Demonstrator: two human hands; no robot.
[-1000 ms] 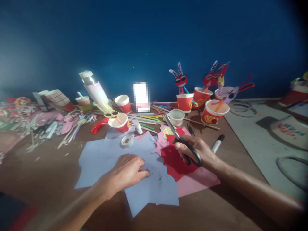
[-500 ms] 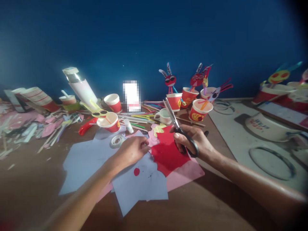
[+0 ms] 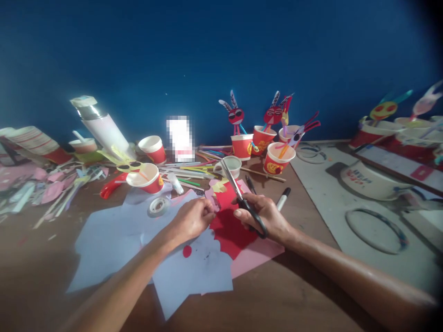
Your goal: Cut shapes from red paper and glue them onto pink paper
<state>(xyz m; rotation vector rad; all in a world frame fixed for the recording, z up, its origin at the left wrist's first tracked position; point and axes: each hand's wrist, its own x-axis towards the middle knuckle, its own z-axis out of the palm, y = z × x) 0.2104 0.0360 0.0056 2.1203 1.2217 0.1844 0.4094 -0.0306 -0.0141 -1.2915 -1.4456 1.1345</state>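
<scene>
Scissors point(image 3: 231, 177) with black handles are gripped in my right hand point(image 3: 268, 217), their blades pointing up and away over the paper. My left hand point(image 3: 194, 220) is closed in a pinch to the left of them; anything between its fingertips is too small to make out. Under and beyond my hands lies red paper point(image 3: 228, 233) with scalloped cut edges, on top of pink paper point(image 3: 256, 256). Pale blue-white paper point(image 3: 194, 276) spreads beneath my left wrist, with a small red paper circle point(image 3: 187, 251) on it. A roll of tape point(image 3: 159, 206) rests beside my left hand.
Paper cups with craft figures point(image 3: 242, 145) stand along the back, near a white mug point(image 3: 232, 167) and colored sticks point(image 3: 194, 169). A flask point(image 3: 105, 131) and paper scraps point(image 3: 51, 186) are at left. A marker point(image 3: 284, 198) lies right; a white visor point(image 3: 372, 182) is farther right.
The view has shifted, so most things sit farther left. My right hand has come slightly nearer my left with the scissors, and the marker behind it now shows more.
</scene>
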